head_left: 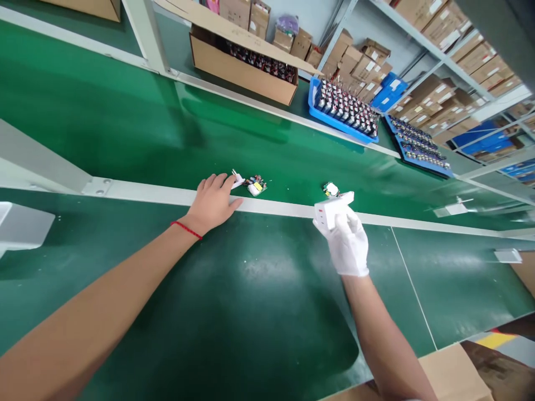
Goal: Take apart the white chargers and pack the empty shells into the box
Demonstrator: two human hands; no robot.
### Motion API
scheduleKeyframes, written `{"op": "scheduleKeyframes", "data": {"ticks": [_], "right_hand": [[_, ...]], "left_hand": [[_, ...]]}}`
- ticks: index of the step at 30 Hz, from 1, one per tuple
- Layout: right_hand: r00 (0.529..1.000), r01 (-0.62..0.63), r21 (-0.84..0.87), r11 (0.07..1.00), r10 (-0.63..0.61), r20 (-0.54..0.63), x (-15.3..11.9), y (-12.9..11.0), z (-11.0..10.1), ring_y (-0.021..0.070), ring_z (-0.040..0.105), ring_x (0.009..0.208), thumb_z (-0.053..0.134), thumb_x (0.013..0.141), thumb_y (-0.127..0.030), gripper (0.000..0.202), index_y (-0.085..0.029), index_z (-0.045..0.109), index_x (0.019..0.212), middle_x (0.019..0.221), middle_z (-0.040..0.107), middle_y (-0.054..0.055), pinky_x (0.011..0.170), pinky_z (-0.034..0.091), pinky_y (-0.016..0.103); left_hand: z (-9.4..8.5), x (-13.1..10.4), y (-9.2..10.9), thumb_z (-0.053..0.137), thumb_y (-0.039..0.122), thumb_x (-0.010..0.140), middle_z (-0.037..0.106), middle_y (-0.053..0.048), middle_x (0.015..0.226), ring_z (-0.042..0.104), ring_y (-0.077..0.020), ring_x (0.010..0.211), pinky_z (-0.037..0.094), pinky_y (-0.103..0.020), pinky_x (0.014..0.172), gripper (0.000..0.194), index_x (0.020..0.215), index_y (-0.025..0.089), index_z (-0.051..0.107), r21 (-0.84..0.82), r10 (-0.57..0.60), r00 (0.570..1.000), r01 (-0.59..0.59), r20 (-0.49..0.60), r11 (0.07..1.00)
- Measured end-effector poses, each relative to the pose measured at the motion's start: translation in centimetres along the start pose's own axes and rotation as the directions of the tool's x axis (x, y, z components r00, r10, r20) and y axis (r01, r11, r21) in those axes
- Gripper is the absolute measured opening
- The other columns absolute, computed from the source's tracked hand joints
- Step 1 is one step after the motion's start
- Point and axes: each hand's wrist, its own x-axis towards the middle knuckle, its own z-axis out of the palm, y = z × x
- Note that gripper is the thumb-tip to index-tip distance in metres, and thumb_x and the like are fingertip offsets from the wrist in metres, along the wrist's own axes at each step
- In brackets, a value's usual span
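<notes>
My left hand (pixel 214 197), bare with a red cord bracelet (pixel 186 229), reaches over the pale rail with its fingers stretched out and the thumb apart. Beside its index finger is a white plug piece with metal prongs (pixel 238 179); whether the fingers touch it is hard to tell. Wires run from that piece to a small circuit board (pixel 256 186) with a yellow and white part. My right hand (pixel 348 245), in a white glove, grips a white plastic housing (pixel 330 212) with small slots and a red mark. Just behind the housing sits a second circuit board (pixel 331 189).
The pale rail (pixel 280 208) separates the green belt (pixel 125 133) from the near green tabletop (pixel 267 312). Beyond the belt stand an open cardboard box (pixel 242 69), a blue tray of parts (pixel 343 122) and a second tray (pixel 418 147). Metal posts (pixel 37 150) rise at left.
</notes>
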Motion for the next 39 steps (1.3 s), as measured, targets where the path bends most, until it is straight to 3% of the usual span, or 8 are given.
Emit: {"op": "scheduleKeyframes", "data": {"ticks": [3, 8, 12, 15, 20, 29, 35, 39], "right_hand": [[0.977, 0.183, -0.542, 0.820, -0.213, 0.008, 5.2, 2.3, 1.4, 0.0257, 0.057, 0.121, 0.051, 0.089, -0.030, 0.042, -0.019, 0.055, 0.129, 0.134, 0.057, 0.014, 0.105, 0.047, 0.051], [0.975, 0.194, -0.733, 0.652, -0.209, 0.072, 11.2, 4.4, 2.6, 0.0296, 0.058, 0.114, 0.053, 0.080, -0.018, 0.044, -0.012, 0.064, 0.122, 0.122, 0.059, 0.020, 0.108, 0.042, 0.049], [0.959, 0.225, -0.814, 0.535, -0.268, 0.088, 11.4, 3.0, -0.8, 0.0309, 0.053, 0.123, 0.058, 0.083, -0.033, 0.050, -0.019, 0.060, 0.132, 0.133, 0.056, 0.016, 0.108, 0.042, 0.046], [0.944, 0.141, -0.946, 0.291, -0.327, 0.040, 12.2, 2.1, -5.3, 0.0337, 0.038, 0.140, 0.050, 0.090, -0.044, 0.060, -0.016, 0.048, 0.143, 0.147, 0.047, 0.017, 0.114, 0.033, 0.052], [0.986, 0.123, -0.992, -0.015, 0.118, 0.121, 16.0, 3.5, -10.4, 0.0388, 0.022, 0.148, 0.055, 0.084, -0.051, 0.075, -0.019, 0.037, 0.150, 0.149, 0.048, 0.014, 0.112, 0.016, 0.072], [0.998, -0.054, -0.995, 0.081, 0.041, -0.050, 15.7, 3.1, -13.5, 0.0336, 0.063, 0.107, 0.058, 0.082, -0.052, 0.055, -0.017, 0.061, 0.123, 0.106, 0.072, 0.016, 0.097, 0.040, 0.050], [0.991, -0.133, -0.954, 0.270, 0.004, -0.137, 8.4, 0.0, -14.5, 0.0324, 0.066, 0.107, 0.070, 0.072, -0.050, 0.058, -0.022, 0.064, 0.123, 0.110, 0.073, 0.014, 0.086, 0.050, 0.042], [0.989, -0.117, -0.922, 0.370, -0.038, -0.141, 3.4, -1.7, -14.1, 0.0331, 0.070, 0.098, 0.075, 0.061, -0.054, 0.053, -0.038, 0.068, 0.111, 0.107, 0.074, 0.008, 0.080, 0.054, 0.047]], "left_hand": [[0.0, 1.1, 1.2, 0.055, 0.041, 0.093, 0.050, -0.020, 0.143, 0.048, -0.0385, 0.128, 0.042, -0.050, 0.104, 0.070, 0.150, 0.010, 0.031, 0.008, 0.004, 1.000, -0.004, -0.004, 1.000], [0.2, 3.3, 3.7, 0.058, 0.045, 0.091, 0.047, -0.021, 0.143, 0.049, -0.0434, 0.123, 0.043, -0.053, 0.098, 0.071, 0.151, 0.014, 0.035, 0.035, 0.014, 0.999, -0.015, 0.044, 0.999], [0.7, 5.4, 4.3, 0.055, 0.048, 0.092, 0.054, -0.023, 0.132, 0.049, -0.0427, 0.119, 0.043, -0.051, 0.096, 0.068, 0.150, 0.014, 0.039, 0.009, 0.019, 0.997, -0.020, 0.076, 1.000], [1.0, 6.7, 4.3, 0.059, 0.050, 0.090, 0.058, -0.017, 0.125, 0.050, -0.0374, 0.118, 0.043, -0.045, 0.098, 0.060, 0.140, 0.019, 0.054, -0.047, 0.091, 0.983, -0.085, 0.157, 0.995], [0.9, 7.9, 5.3, 0.069, 0.042, 0.082, 0.057, -0.013, 0.126, 0.049, -0.0344, 0.116, 0.043, -0.039, 0.096, 0.074, 0.149, 0.025, 0.042, -0.104, 0.188, 0.942, -0.165, 0.278, 0.981], [1.1, 9.2, 9.9, 0.079, 0.059, 0.067, 0.052, -0.017, 0.130, 0.054, -0.0396, 0.117, 0.047, -0.045, 0.093, 0.099, 0.151, 0.026, 0.037, -0.074, 0.185, 0.934, -0.170, 0.305, 0.983], [2.0, 9.7, 14.9, 0.067, 0.040, 0.088, 0.060, -0.013, 0.123, 0.059, -0.0287, 0.113, 0.051, -0.047, 0.093, 0.040, 0.119, 0.015, 0.062, -0.007, 0.064, 0.942, -0.065, 0.329, 0.998], [1.6, 10.5, 16.0, 0.062, 0.037, 0.094, 0.063, -0.009, 0.120, 0.063, -0.0229, 0.107, 0.054, -0.043, 0.091, 0.030, 0.115, 0.016, 0.062, 0.011, 0.045, 0.936, -0.052, 0.349, 0.999]]}}
